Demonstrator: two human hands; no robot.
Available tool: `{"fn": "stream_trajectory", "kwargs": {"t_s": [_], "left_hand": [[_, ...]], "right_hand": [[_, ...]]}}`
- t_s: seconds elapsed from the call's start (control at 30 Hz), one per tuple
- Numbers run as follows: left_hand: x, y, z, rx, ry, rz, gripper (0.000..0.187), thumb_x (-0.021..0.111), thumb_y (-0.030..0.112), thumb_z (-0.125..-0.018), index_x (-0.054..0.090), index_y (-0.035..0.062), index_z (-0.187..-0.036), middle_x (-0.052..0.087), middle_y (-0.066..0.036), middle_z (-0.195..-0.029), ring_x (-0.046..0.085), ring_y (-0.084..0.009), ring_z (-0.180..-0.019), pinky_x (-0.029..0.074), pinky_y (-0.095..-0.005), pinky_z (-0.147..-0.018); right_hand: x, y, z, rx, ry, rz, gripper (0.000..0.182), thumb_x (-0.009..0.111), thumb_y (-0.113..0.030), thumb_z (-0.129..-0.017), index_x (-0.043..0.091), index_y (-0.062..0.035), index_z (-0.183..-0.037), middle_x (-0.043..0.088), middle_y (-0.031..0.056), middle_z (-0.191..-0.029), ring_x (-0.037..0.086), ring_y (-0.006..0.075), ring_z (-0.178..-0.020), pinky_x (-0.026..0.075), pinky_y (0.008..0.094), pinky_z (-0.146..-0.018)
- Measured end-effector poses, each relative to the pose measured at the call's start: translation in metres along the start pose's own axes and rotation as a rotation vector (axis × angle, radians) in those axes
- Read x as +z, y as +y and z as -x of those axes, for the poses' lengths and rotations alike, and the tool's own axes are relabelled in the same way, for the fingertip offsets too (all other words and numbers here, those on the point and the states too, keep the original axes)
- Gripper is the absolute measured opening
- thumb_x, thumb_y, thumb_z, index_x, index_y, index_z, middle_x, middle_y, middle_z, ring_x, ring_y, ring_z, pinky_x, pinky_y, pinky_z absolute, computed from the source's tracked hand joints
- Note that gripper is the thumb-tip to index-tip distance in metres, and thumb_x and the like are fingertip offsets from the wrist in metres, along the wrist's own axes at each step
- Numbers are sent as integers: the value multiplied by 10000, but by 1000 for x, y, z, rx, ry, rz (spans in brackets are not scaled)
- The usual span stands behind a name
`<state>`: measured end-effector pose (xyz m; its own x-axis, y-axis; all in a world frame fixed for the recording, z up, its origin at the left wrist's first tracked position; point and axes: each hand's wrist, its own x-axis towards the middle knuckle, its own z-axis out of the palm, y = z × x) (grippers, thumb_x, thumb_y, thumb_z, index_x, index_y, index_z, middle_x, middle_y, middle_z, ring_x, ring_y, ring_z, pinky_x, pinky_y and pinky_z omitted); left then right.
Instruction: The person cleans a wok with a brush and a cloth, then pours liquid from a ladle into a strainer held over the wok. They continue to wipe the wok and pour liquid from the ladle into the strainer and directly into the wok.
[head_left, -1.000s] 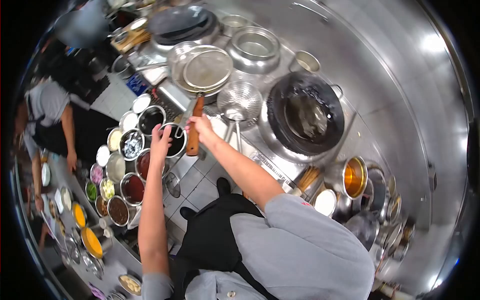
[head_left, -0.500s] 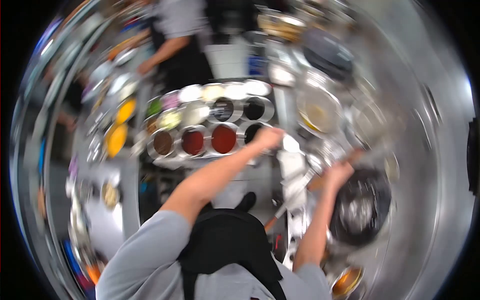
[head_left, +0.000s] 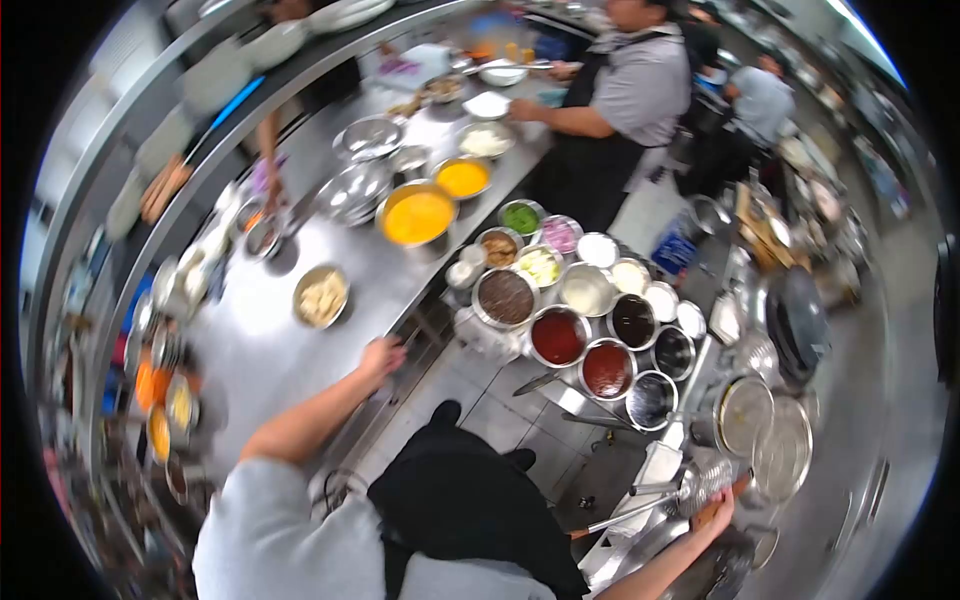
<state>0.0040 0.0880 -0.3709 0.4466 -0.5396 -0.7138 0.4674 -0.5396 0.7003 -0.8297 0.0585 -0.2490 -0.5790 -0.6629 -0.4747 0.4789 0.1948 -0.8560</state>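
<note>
Over the edge of the left steel table is my left hand, its fingers loosely bent and somewhat apart, with nothing visible in them. The nearest item to it is a metal bowl of pale pieces. At the lower right, my right hand is closed around a brown wooden handle, which shows on both sides of the fist. Beside that hand lies a perforated metal ladle. The far end of the handle cannot be made out.
Round pots of sauces and toppings stand ahead. Yellow-filled bowls are on the left table. Strainers and a black wok are at right. A co-worker stands beyond; another person's hand reaches in at left.
The view has swung left, bringing the left table into sight. My left hand has moved from beside the sauce pots to the table's edge. My right hand still holds the wooden handle.
</note>
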Motion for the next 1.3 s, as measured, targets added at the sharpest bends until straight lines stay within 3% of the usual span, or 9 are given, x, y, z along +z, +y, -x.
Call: {"fn": "stream_trajectory", "kwargs": {"t_s": [0.2,0.37,0.47,0.57,0.67,0.77,0.97,1.13,1.3], "left_hand": [[26,23,64,-110,-421,-176,282,578,288,-993,620,69,-1166,681,-103,-906,656,-185,-739,561,-317,-707],[234,39,142,-67,-1094,-333,446,513,389,-1065,563,61,-1362,667,-136,-1189,657,-207,-1085,534,-365,-955],[382,17,160,123,-1301,-429,528,521,481,-1047,542,73,-1383,622,-65,-1261,603,-170,-1105,476,-343,-983],[499,8,205,303,-1318,-699,833,488,659,-994,386,38,-1540,480,-100,-1467,512,-199,-1207,371,-355,-1074],[606,-80,170,207,-1262,-930,885,473,709,-974,359,57,-1561,447,-165,-1495,531,-248,-1201,388,-412,-1055],[619,-93,215,-262,-1509,-1027,791,550,697,-944,461,95,-1450,583,-206,-1303,678,-250,-854,576,-421,-805],[618,-139,226,-392,-1480,-912,262,678,146,-966,525,48,-1156,701,-141,-929,615,-147,-649,535,-310,-619],[605,-120,252,-365,-1502,-786,256,659,65,-935,506,34,-1137,534,-22,-730,514,-109,-553,414,-242,-500],[605,-53,285,-362,-1518,-807,267,666,84,-950,489,30,-1142,521,-21,-752,504,-109,-533,396,-230,-474]], "right_hand": [[54,23,-64,43,-178,-109,243,642,-267,-1005,570,-120,-826,540,-25,-636,539,109,-526,476,243,-472],[80,66,-113,154,-367,-356,276,586,-291,-1029,605,-76,-856,589,15,-702,588,160,-617,511,273,-582],[111,83,-87,19,-28,-99,267,589,-262,-1009,655,-11,-949,697,111,-815,655,222,-669,568,357,-633],[124,82,-38,111,-106,-294,267,582,-246,-1024,524,0,-1109,640,167,-907,672,342,-727,581,517,-670],[106,74,0,35,-211,-13,372,633,-341,-1012,569,-39,-1219,667,108,-1054,683,301,-897,560,423,-733],[58,89,48,-120,-233,92,314,584,-283,-1039,604,-57,-1255,662,102,-1110,657,255,-886,531,402,-781],[-51,259,161,-291,670,1026,814,829,-330,-756,436,106,-1320,547,278,-1160,560,433,-1051,384,536,-1046],[-29,274,180,241,355,68,713,819,-180,-850,343,24,-1341,615,145,-921,630,229,-772,529,352,-714],[-57,265,200,-127,417,375,365,658,-64,-919,471,-24,-1230,579,43,-767,522,111,-539,395,292,-458]]}}
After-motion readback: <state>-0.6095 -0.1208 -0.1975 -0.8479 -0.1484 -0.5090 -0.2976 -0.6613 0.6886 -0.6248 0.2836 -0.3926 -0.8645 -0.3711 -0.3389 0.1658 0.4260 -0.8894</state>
